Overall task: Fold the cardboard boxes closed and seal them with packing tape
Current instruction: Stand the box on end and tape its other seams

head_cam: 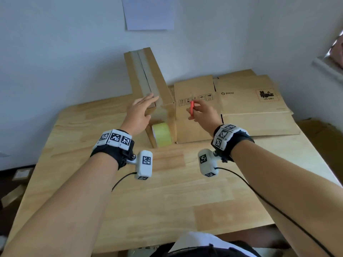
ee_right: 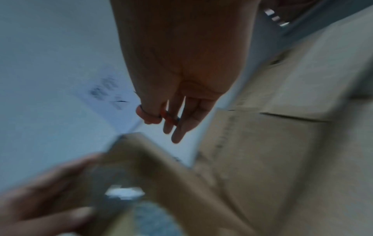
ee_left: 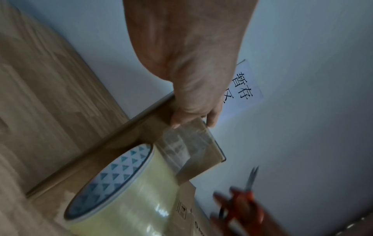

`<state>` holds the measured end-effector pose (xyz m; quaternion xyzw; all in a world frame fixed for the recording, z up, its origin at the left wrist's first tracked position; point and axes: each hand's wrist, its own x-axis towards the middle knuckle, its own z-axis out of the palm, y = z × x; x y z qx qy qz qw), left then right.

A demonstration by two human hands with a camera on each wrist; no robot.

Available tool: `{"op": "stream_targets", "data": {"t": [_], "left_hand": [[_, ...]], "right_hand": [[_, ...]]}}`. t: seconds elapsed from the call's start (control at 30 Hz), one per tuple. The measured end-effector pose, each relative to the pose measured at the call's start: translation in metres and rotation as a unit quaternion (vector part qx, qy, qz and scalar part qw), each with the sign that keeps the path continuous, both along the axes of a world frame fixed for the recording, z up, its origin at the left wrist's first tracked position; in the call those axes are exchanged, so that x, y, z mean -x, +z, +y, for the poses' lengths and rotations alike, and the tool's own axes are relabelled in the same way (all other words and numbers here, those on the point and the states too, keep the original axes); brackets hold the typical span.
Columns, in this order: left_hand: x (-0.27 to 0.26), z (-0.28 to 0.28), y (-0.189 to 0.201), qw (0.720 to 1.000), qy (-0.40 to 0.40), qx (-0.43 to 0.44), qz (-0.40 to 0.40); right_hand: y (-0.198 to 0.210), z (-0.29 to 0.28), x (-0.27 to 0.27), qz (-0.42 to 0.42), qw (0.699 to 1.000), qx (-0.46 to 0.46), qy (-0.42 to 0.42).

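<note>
A long narrow cardboard box (head_cam: 161, 86) lies on the wooden table, a clear tape strip running along its top seam. The tape runs down over the near end to the yellowish roll of packing tape (head_cam: 161, 134) that stands against it, also the roll (ee_left: 121, 188) in the left wrist view. My left hand (head_cam: 143, 106) lies flat with straight fingers on the box's near top end, pressing the tape (ee_left: 187, 143). My right hand (head_cam: 200, 110) holds red-handled scissors (head_cam: 191, 108) just right of the box, fingers through the loops (ee_right: 169, 118); the blades (ee_left: 251, 178) point up.
Flattened cardboard boxes (head_cam: 246, 101) with printed marks are stacked on the right half of the table (head_cam: 167, 191). A white wall with a paper sheet (head_cam: 150, 13) stands right behind the box. The table's front part is bare wood; the floor drops away left and right.
</note>
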<state>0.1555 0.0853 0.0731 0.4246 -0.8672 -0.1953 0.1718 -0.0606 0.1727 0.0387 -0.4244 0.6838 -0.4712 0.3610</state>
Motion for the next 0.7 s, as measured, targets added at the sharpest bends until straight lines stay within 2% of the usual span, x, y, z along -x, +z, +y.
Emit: {"op": "stream_targets", "data": {"t": [0.1,0.2,0.27,0.33,0.37,0.43,0.5,0.53,0.63,0.7], "left_hand": [[-0.008,-0.006,0.009,0.999,-0.012,-0.043,0.002],[-0.015,-0.010,0.013,0.991,0.000,-0.096,0.098],[-0.023,-0.009,0.016,0.978,0.065,-0.081,0.182],[-0.033,-0.003,0.018,0.969,0.130,-0.051,0.203],[-0.038,0.000,0.018,0.968,0.136,-0.081,0.196],[-0.046,0.004,0.014,0.955,0.122,-0.224,0.153],[-0.049,0.005,0.009,0.911,0.131,-0.369,0.130],[-0.049,0.005,0.005,0.883,0.150,-0.421,0.144],[-0.043,0.006,0.001,0.798,0.212,-0.511,0.240],[-0.037,0.005,0.001,0.764,0.234,-0.533,0.278]], "right_hand": [[0.042,-0.024,-0.034,0.081,0.993,0.061,0.056],[0.053,-0.038,-0.057,0.133,0.982,0.041,0.127],[0.052,-0.040,-0.065,0.165,0.975,0.028,0.147],[0.051,-0.040,-0.069,0.191,0.970,0.028,0.146],[0.052,-0.041,-0.071,0.197,0.969,0.026,0.144],[0.053,-0.044,-0.072,0.204,0.969,0.011,0.142],[0.055,-0.048,-0.070,0.201,0.970,-0.013,0.132],[0.056,-0.049,-0.070,0.195,0.972,-0.022,0.127],[0.059,-0.049,-0.074,0.220,0.968,-0.041,0.117],[0.062,-0.046,-0.079,0.263,0.956,-0.046,0.118]]}}
